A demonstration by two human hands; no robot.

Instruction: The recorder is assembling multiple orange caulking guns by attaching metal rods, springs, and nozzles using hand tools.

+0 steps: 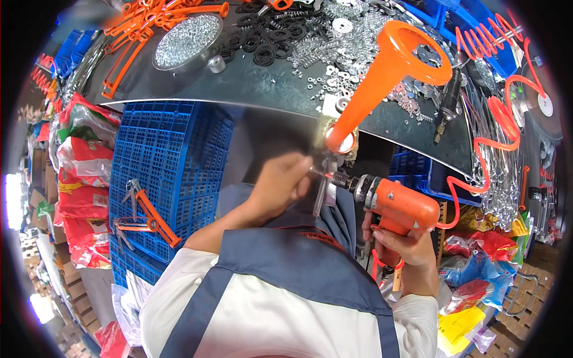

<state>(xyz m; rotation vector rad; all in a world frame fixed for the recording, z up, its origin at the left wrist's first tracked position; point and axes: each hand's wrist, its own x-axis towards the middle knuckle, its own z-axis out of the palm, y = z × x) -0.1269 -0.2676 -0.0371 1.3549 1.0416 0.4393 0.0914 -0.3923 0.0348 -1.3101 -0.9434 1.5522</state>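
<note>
Red plastic bags [86, 161] lie at far left, next to stacked blue crates [155, 143], with an orange-handled frame [155, 221] on the crates' side nearer me. Orange frames [161, 13] pile up at the far left corner of the bench [262, 83], and a bowl [210, 55] of small metal pieces sits just beside them. My left hand [280, 185], blurred, is curled in front of the bench's near edge; I can't tell what its fingertips pinch. Just right of it, an orange funnel-shaped piece [373, 83] stands tilted, narrow end down, at that edge. My right hand [412, 247] is wrapped around the grip of an orange power driver [406, 206], its tip pointing at my left fingers. A red hose [504, 125] curves past the bench's right edge.
</note>
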